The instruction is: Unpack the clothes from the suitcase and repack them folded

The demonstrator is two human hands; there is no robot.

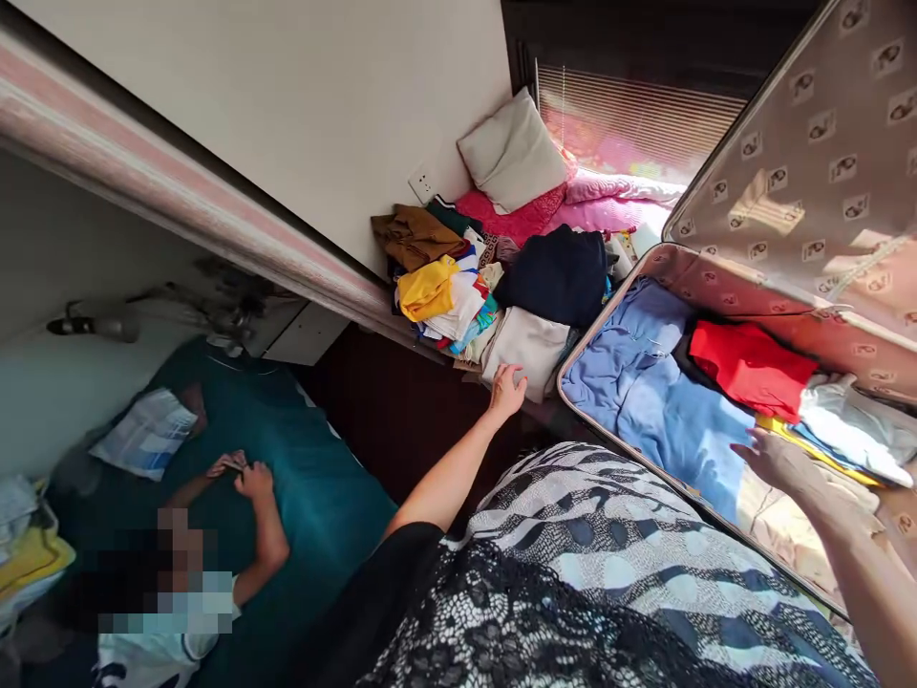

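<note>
My left hand (505, 392) is at the front edge of a folded light-grey garment (530, 344), its fingers curved but apart; I cannot tell whether they touch the cloth. Over the open suitcase (770, 67), my right hand (778, 461) reaches in with fingers spread and nothing in them. Inside the suitcase lie rumpled blue cloth (637, 373), a folded red garment (752, 368), white clothing (852, 420) and cream cloth (780, 535). Beside the grey garment, a dark navy garment (555, 272) rests on the heap, next to a yellow garment (428, 289) and a brown one (412, 237).
A grey pillow (512, 153) leans against the wall on pink bedding (616, 210), by a window blind (637, 119). At lower left, a person (164, 659) lies on a green bed (315, 487), both hands together around something small. A pale pinkish partition edge (215, 182) crosses the left side.
</note>
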